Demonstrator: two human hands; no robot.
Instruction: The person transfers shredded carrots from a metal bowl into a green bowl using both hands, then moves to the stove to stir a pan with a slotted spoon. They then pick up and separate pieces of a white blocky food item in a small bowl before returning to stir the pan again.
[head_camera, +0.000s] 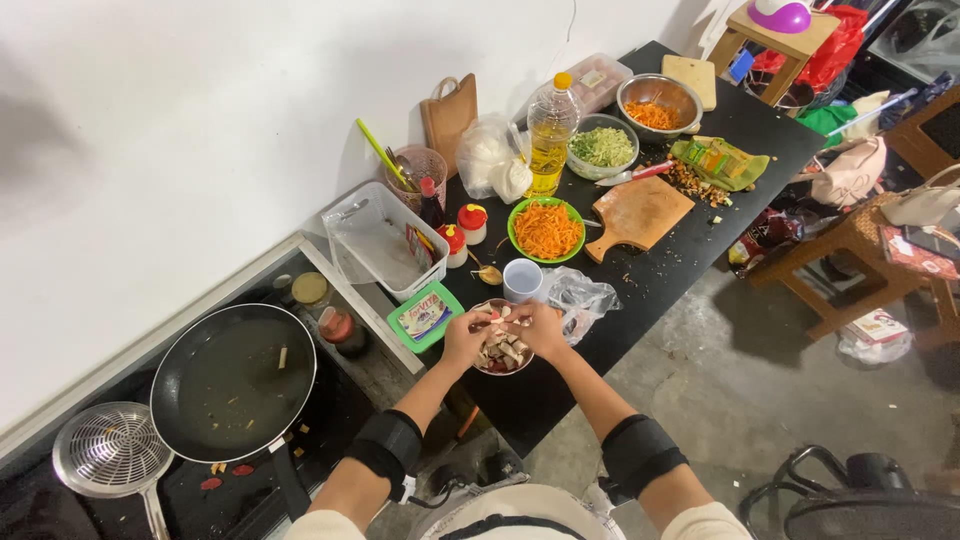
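Over the bowl (503, 350), both hands (537, 328) pinching pieces

My bare hands (505, 335), a black band on each forearm, pale sleeves at the upper arms.

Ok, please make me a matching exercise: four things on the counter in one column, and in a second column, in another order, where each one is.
Things:
1. small bowl of chopped pieces
2. green bowl of grated carrot
3. black frying pan
4. bottle of oil

Places:
A. on the stove, beside a metal skimmer
B. under the left hand and right hand
C. near the wall, by a bowl of green shreds
D. left of the wooden cutting board

Pairs: 1-B, 2-D, 3-A, 4-C
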